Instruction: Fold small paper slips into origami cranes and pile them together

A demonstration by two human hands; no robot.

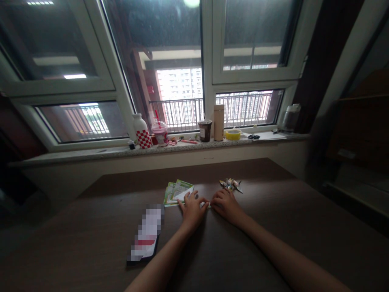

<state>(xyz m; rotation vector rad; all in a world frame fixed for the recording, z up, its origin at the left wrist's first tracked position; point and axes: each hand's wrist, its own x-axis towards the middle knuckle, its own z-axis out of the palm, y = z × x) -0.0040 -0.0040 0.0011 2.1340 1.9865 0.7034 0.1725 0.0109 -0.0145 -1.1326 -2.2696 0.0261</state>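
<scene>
My left hand (193,209) and my right hand (226,206) come close together over the middle of the table. Between their fingertips lies a small strip of whitish-green paper (209,205), mostly hidden by the fingers. The left thumb and forefinger pinch its left end, while the right fingers are closed at its other end. Just beyond the left hand, several green-and-white printed cards (172,192) lie fanned and overlapping. A little pile of small folded paper pieces (231,184) sits past the right hand's knuckles.
A phone-like dark-edged object (146,235), its face blurred out, lies left of my left forearm. The brown table (288,227) reaches toward a windowsill (115,152) holding a checkered bottle (142,132), lidded cups, a tan flask (219,123), yellow tape (233,135) and scissors (253,137).
</scene>
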